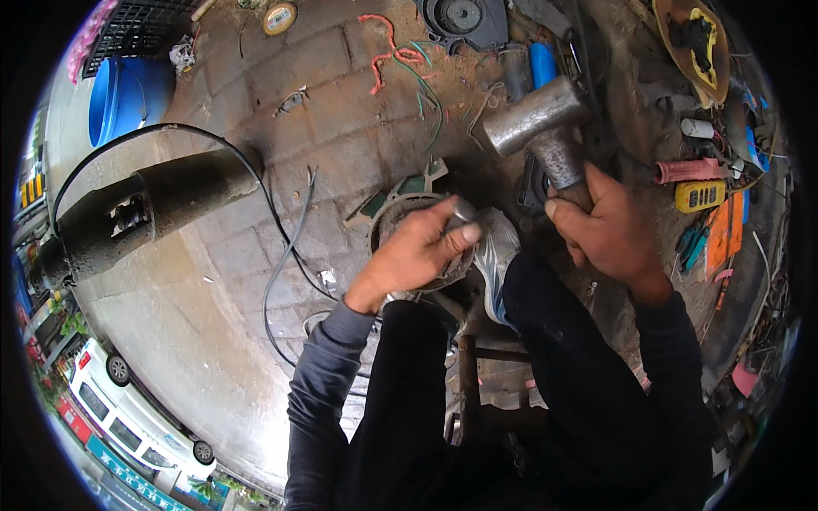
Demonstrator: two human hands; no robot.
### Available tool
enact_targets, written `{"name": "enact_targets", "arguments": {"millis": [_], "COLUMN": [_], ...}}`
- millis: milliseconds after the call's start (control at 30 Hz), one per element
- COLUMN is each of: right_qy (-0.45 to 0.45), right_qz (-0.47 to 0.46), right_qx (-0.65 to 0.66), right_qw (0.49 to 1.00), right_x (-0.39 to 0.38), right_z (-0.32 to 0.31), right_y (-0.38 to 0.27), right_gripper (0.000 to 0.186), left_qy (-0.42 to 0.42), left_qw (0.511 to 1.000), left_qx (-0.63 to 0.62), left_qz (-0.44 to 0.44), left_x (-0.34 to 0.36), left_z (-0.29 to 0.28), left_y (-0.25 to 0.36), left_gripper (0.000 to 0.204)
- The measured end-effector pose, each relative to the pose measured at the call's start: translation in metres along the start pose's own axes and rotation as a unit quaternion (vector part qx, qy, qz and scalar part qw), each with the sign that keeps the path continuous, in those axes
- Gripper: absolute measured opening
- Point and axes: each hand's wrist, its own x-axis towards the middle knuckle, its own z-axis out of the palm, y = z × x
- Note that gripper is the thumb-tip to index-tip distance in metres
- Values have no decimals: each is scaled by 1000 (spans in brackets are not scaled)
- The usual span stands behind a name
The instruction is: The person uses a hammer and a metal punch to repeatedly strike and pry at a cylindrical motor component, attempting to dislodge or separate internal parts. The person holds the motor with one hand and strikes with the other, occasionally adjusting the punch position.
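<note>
My right hand (pixel 609 228) is closed round the handle of a heavy hammer (pixel 538 117), its worn steel head raised up and to the left of my fist. Pinched in my left hand (pixel 411 252) is a short metal rod (pixel 463 210), its rounded end showing between thumb and fingers; the rest is hidden. That hand rests over a round, open metal housing (pixel 383 223) with green parts on its outer side, like a motor casing. The casing sits on the ground between my feet, and my hand covers much of its inside.
Grey and black cables (pixel 271 281) loop across the paving on the left. Beyond lie red and green wires (pixel 394 56) and a black round-centred part (pixel 460 15). Tools, including a yellow power strip (pixel 700 197), crowd the right. A blue bucket (pixel 128 102) stands far left.
</note>
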Motion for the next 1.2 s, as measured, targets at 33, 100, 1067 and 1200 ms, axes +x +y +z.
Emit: {"name": "enact_targets", "arguments": {"millis": [33, 100, 1067, 1200], "right_qy": [-11, -22, -20, -23], "right_qz": [10, 17, 26, 27], "right_qx": [15, 35, 101, 101], "right_qw": [1000, 999, 994, 994], "right_x": [1, 4, 8, 8], "right_z": [2, 4, -10, -10], "right_y": [6, 20, 66, 67], "right_gripper": [14, 12, 14, 14], "left_qy": [16, 114, 80, 70], "left_qw": [1000, 975, 953, 958], "left_qx": [-10, -149, -289, -277], "left_qz": [-19, -118, -42, -21], "left_x": [0, -2, 4, 4], "left_z": [-4, -18, -21, -24], "left_y": [-2, -4, -9, -11], "left_gripper": [38, 33, 27, 30]}}
